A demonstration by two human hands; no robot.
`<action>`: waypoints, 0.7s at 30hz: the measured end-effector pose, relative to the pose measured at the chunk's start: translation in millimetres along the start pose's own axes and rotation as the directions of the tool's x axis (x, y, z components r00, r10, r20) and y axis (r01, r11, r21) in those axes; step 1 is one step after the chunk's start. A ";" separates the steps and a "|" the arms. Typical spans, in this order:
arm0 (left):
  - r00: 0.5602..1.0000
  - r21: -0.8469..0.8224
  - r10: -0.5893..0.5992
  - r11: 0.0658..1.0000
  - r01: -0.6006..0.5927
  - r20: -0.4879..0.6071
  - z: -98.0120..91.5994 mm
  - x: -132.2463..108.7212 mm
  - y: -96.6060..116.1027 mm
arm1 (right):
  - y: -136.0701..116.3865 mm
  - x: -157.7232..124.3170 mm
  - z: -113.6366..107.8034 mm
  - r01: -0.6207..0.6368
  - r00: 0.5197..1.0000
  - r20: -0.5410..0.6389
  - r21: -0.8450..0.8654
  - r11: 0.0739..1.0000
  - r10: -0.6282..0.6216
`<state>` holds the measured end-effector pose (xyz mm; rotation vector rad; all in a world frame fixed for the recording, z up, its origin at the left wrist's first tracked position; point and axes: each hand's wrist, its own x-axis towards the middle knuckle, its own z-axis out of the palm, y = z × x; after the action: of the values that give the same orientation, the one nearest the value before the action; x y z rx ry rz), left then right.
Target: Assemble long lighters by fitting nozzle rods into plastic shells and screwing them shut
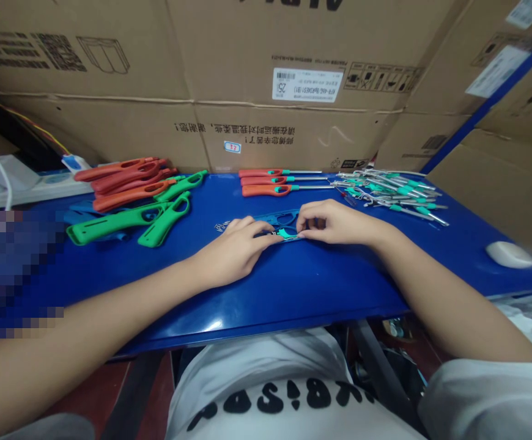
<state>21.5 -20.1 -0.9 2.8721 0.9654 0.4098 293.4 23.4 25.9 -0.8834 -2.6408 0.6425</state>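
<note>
Near the middle of the table, my left hand (236,250) has its thumb and fingers closed on the left end of a blue lighter casing. A small teal trigger piece (287,233) with thin pale wires shows between my hands. My right hand (325,223) pinches at the right end of this piece, fingers bent; exactly what lies under the fingertips is hidden. Just behind them lies a blue lighter shell (287,218) with a looped handle opening, partly covered by both hands.
Red lighters with metal rods (266,181) lie behind. Rod assemblies with teal triggers (397,189) are piled at right. Red casings (128,177) and green casings (114,225) lie left, near a power strip (41,188). A cardboard box (229,73) walls the back; a white object (510,254) sits right.
</note>
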 end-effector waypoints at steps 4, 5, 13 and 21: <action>0.999 -0.011 -0.012 1.000 0.012 -0.044 3.0 -2.9 3.1 | -5.0 -2.0 -2.5 0.028 1.000 0.012 0.011 1.000 -0.028; 0.998 -0.025 -0.020 1.000 0.019 -0.060 3.3 -4.0 5.0 | -6.4 -2.3 -3.0 0.035 0.999 0.014 0.013 0.999 -0.036; 0.994 -0.112 -0.064 0.992 0.054 -0.089 -0.5 -9.1 20.0 | -11.4 -1.6 -2.3 0.091 0.995 0.027 0.035 0.995 -0.092; 0.994 -0.111 -0.077 0.992 0.068 -0.079 1.6 -9.5 23.1 | -13.4 -2.5 -1.9 0.059 0.996 0.068 -0.006 0.998 -0.058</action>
<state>28.1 -44.3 -0.8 2.7343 1.0233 0.5610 289.4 12.9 33.8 -0.7969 -2.7198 0.6588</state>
